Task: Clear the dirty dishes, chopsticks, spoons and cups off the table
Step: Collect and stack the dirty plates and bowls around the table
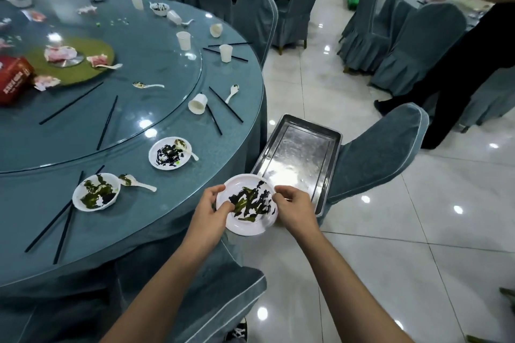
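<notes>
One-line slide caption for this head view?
Both hands, left hand and right hand, hold a dirty plate beside the empty steel tray.

A round white plate (249,205) smeared with dark green food scraps is gripped by the left hand (209,210) and right hand (296,207) beside a rectangular shiny metal tray (302,157), off the edge of a blue-clothed round table (156,108).

a red box (12,79) is sitting at the left of a round glass turntable (156,97), beside crumpled pink napkins (60,53). chairs in blue-grey covers (373,156) are standing on a glossy white tiled floor (418,231). a person in black trousers (457,78) is standing at the far right.
</notes>
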`<state>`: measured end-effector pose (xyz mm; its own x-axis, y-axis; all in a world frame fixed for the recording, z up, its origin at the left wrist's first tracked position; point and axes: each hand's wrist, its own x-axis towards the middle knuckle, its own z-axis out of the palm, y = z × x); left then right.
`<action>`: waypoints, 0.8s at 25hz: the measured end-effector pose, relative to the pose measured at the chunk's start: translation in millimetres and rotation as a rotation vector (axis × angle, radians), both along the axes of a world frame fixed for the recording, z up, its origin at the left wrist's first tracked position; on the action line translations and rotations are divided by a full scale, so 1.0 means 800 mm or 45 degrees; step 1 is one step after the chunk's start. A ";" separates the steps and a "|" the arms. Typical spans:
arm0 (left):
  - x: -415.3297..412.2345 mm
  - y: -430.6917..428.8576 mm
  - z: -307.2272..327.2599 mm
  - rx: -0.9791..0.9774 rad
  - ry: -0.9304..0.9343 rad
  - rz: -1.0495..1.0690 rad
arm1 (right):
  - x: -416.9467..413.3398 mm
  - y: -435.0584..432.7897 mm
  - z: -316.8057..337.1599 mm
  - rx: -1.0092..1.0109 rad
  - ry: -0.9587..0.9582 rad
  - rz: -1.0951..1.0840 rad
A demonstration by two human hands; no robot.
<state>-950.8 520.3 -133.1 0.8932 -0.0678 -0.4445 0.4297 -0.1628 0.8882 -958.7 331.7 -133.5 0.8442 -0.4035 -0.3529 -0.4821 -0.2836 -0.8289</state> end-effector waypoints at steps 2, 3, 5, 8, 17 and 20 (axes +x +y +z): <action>0.016 -0.006 0.000 0.021 -0.001 0.017 | 0.022 -0.007 0.003 -0.032 0.005 0.046; 0.022 -0.007 0.000 0.028 0.001 0.027 | 0.034 -0.009 0.003 -0.043 0.002 0.058; 0.037 -0.009 -0.004 0.029 0.022 0.055 | 0.063 -0.012 -0.003 -0.056 0.017 0.102; 0.054 -0.015 -0.012 0.016 0.053 0.124 | 0.104 -0.014 -0.018 -0.048 0.051 0.201; 0.119 -0.051 -0.030 0.051 0.134 0.490 | 0.237 -0.027 -0.058 0.021 0.095 0.586; 0.145 -0.072 -0.040 0.064 0.158 0.643 | 0.277 -0.038 -0.067 0.062 0.111 0.696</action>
